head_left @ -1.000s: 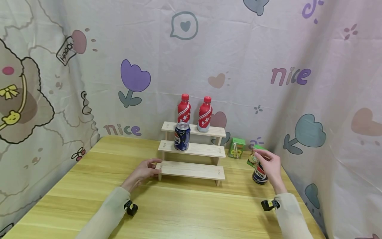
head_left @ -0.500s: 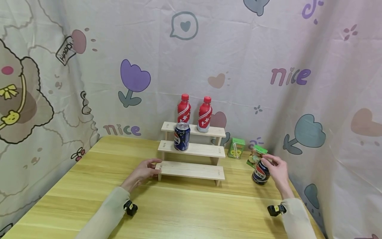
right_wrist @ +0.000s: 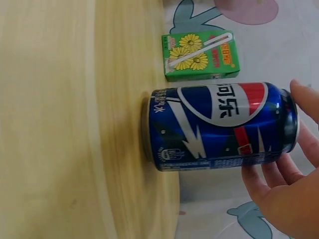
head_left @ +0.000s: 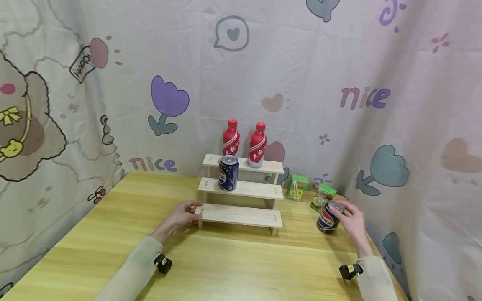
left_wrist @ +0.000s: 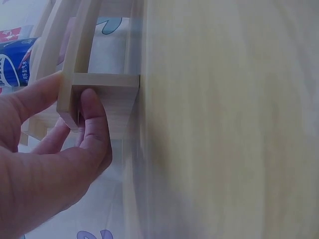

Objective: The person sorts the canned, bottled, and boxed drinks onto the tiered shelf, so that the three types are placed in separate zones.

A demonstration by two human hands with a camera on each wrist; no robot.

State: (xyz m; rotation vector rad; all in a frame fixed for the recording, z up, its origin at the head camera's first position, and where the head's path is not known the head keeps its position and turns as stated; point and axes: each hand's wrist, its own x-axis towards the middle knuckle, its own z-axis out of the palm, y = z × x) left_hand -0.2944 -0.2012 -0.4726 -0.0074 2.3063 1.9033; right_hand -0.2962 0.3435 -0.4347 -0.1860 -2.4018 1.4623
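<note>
At the table's right side my right hand (head_left: 354,221) holds a blue cola can (head_left: 326,220) by its upper part. In the right wrist view the thumb is at the rim of this can (right_wrist: 214,127), and the other fingers lie along its far side, partly hidden. The can's base is at the tabletop. My left hand (head_left: 176,220) grips the left end of the lowest step of a three-tier wooden display stand (head_left: 237,214). The left wrist view has thumb and fingers on either side of that step's board (left_wrist: 77,64).
A second blue cola can (head_left: 228,173) stands on the middle step. Two red bottles, one left (head_left: 231,140) and one right (head_left: 257,146), stand on the top step. Two green drink cartons, one nearer the stand (head_left: 297,187) and one behind the held can (head_left: 320,197), stand against the curtain (head_left: 226,75).
My right hand has moved down and right from above the can and now grips its upper part. The left hand stays on the stand. The head view has shifted slightly.
</note>
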